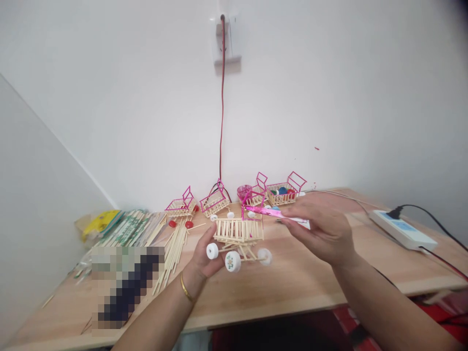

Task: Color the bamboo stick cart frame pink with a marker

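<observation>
My left hand grips a small model cart built from thin wooden sticks, holding it just above the table. White bottle-cap wheels are fixed under the cart, and its handle frame is coloured pink. Between the thumb and fingers of my right hand is a slim, pink-smeared paintbrush. Its tip is at the cart's pink handle frame; whether they touch I cannot tell. Behind, a small clear cup holds something pink.
Several similar carts with pink trim line the wall, one at left and another holding coloured caps. Loose sticks and packaged sticks lie at left near a pixelated patch. A power strip with cables sits at right.
</observation>
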A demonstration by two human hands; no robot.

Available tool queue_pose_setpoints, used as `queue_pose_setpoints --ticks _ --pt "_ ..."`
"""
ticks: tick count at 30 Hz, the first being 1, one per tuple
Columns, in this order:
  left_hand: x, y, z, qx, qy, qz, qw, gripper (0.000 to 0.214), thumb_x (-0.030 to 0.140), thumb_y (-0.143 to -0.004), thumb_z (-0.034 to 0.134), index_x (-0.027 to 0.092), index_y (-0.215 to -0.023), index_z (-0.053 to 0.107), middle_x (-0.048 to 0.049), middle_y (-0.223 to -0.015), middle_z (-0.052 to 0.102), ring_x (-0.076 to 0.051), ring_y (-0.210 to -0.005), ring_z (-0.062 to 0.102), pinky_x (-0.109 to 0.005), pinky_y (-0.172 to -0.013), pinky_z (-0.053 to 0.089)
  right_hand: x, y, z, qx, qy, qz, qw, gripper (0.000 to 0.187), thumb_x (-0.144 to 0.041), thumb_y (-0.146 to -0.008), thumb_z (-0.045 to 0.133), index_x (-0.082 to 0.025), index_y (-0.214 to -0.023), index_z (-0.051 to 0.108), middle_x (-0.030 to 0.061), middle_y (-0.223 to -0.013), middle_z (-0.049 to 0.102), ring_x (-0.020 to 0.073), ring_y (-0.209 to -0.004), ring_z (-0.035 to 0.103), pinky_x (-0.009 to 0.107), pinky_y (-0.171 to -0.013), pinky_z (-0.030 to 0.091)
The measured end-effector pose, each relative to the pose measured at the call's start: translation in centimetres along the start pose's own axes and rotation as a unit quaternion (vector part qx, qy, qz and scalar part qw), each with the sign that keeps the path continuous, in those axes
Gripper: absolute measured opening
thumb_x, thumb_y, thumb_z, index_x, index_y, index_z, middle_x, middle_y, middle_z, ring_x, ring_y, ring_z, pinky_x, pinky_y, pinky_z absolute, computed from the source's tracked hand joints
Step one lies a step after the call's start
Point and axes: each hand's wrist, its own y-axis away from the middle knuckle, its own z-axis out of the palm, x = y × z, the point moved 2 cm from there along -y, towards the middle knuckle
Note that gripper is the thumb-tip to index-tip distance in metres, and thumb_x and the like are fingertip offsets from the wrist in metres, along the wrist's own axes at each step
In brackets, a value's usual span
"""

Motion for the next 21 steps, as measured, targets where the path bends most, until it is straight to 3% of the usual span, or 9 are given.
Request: queue_pose_setpoints --ticks 2,4,10,12,17,21 --pt "-0.1 -0.1 -0.1 0.013 -0.003 0.004 1.000 0.043 0.046 -0.094 0.052 0.010 -0.104 0.072 -0.0130 -0.089 0.077 -0.029 -0.093 0.072 -0.044 -0.098 0.050 -0.2 -0.3 0.2 0.001 0.012 -0.014 1.000 0.024 -0.006 -0.080 0.071 -0.023 -0.098 0.071 0.0044 -0.077 0.074 0.0181 -0.070 0.069 0.032 -0.067 0.052" --pt "-0.1 -0.1 0.0 0.012 -0.005 0.003 1.000 0.043 0.045 -0.094 0.051 0.009 -0.106 0.072 -0.0137 -0.092 0.077 -0.029 -0.095 0.072 -0.044 -0.098 0.050 -0.2 -0.3 0.2 -0.001 0.021 -0.019 1.000 0.024 -0.006 -0.080 0.071 -0.023 -0.098 0.070 0.0043 -0.077 0.074 0.0180 -0.069 0.069 0.032 -0.067 0.052" --pt "0.2 0.3 0.4 -0.035 0.004 0.002 0.999 0.038 0.043 -0.092 0.058 0.010 -0.095 0.075 -0.0052 -0.059 0.070 -0.022 -0.061 0.069 -0.040 -0.092 0.051 0.4 0.9 -0.7 -0.015 0.051 -0.004 0.999 0.025 -0.006 -0.080 0.070 -0.022 -0.099 0.070 0.0034 -0.074 0.070 0.0174 -0.066 0.063 0.032 -0.064 0.050" --pt "0.3 0.3 0.4 -0.040 0.003 0.001 0.999 0.037 0.043 -0.091 0.059 0.010 -0.093 0.075 -0.0046 -0.057 0.068 -0.021 -0.060 0.068 -0.040 -0.092 0.051 0.5 1.1 -1.0 -0.017 0.057 -0.003 0.998 0.025 -0.007 -0.080 0.070 -0.022 -0.099 0.070 0.0033 -0.074 0.070 0.0173 -0.066 0.062 0.032 -0.063 0.049" --pt "0.2 0.2 0.0 -0.010 -0.005 0.004 1.000 0.039 0.044 -0.092 0.057 0.009 -0.102 0.073 -0.0119 -0.084 0.077 -0.027 -0.086 0.073 -0.041 -0.095 0.049 0.0 0.1 -0.4 -0.022 0.044 -0.017 0.999 0.025 -0.006 -0.081 0.070 -0.022 -0.100 0.069 0.0039 -0.076 0.072 0.0169 -0.066 0.064 0.032 -0.063 0.049" --pt "0.1 0.1 -0.2 0.017 -0.007 0.008 1.000 0.039 0.044 -0.093 0.055 0.011 -0.103 0.073 -0.0115 -0.091 0.077 -0.025 -0.084 0.073 -0.038 -0.090 0.052 -0.7 -1.1 0.5 -0.022 0.038 -0.040 0.998 0.020 -0.008 -0.082 0.069 -0.022 -0.096 0.069 0.0032 -0.073 0.071 0.0171 -0.066 0.065 0.032 -0.063 0.050"
